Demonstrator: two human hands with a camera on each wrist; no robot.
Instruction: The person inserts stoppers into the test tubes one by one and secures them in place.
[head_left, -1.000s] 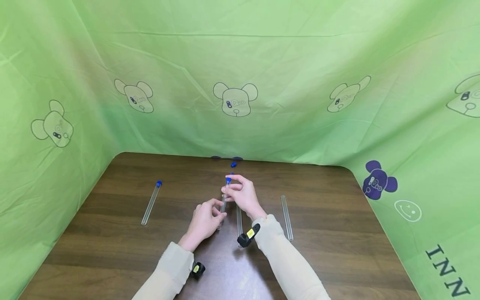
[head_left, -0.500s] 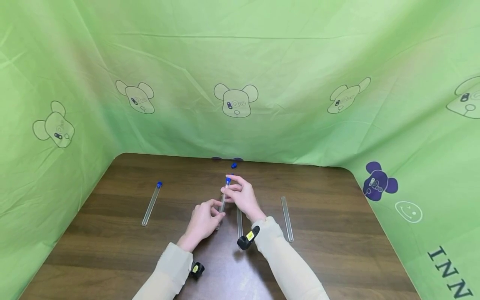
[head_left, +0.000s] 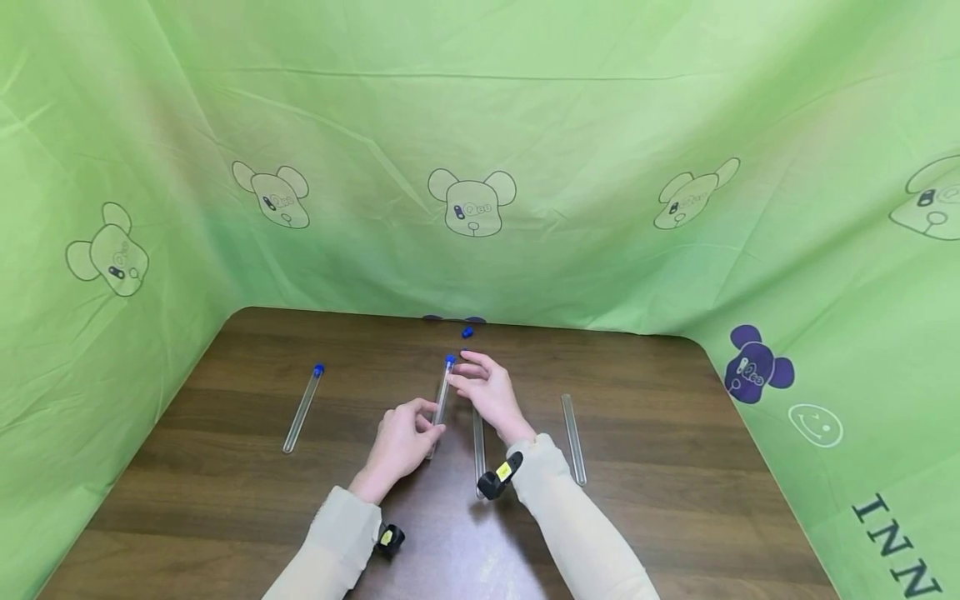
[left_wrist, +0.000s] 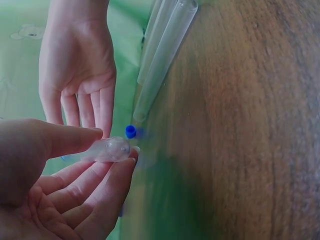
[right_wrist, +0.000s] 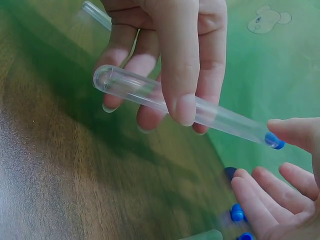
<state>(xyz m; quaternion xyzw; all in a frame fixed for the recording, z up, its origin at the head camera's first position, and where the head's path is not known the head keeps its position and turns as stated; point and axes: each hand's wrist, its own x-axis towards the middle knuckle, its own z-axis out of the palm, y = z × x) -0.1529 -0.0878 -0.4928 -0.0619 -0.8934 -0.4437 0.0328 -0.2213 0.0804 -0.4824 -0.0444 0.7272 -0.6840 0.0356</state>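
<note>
My left hand (head_left: 401,442) pinches a clear test tube (head_left: 441,400) between thumb and fingers, around the lower half of its length. A blue cap (right_wrist: 274,141) sits in the tube's top end. Just right of that end is my right hand (head_left: 491,396), its fingers spread and not wrapped around anything. In the right wrist view the right thumb (right_wrist: 292,131) lies right at the cap, with the other fingers apart below it. The tube's rounded bottom (left_wrist: 119,148) faces the camera in the left wrist view.
A capped test tube (head_left: 302,410) lies at the left of the wooden table (head_left: 225,517). Two uncapped tubes lie to the right: one tube (head_left: 479,442) partly under my right wrist, another tube (head_left: 573,442) farther right. Loose blue caps (head_left: 467,332) lie near the back edge, before a green cloth (head_left: 337,100).
The right fingers have come off the tube's capped top and spread apart. The left hand has shifted slightly left with the tube.
</note>
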